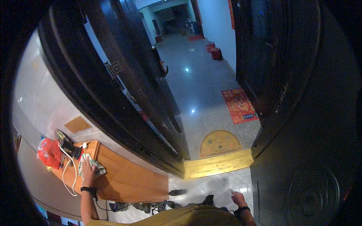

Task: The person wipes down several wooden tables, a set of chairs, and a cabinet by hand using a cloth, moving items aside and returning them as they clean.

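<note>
At the left, my left hand [88,172] presses down on a crumpled green-and-white cloth [100,170] on the orange-brown wooden cabinet top [128,179]. Its fingers point away from me and the cloth shows on both sides of them; whether it is really cloth or a soft packet is hard to make out. A dark device [69,149] and a white cable [64,175] lie close to the fingertips. Over the tiled floor at the lower right, my right hand [238,199] hangs with curled fingers and nothing visible in them. Both wrists wear dark bands.
A red plastic bag [49,152] sits at the cabinet's far left end. Several shoes [141,206] line its front. Ahead, an open dark door [139,71] and a yellow threshold [218,165] frame a hallway with a half-round mat [220,144] and a red mat [240,105].
</note>
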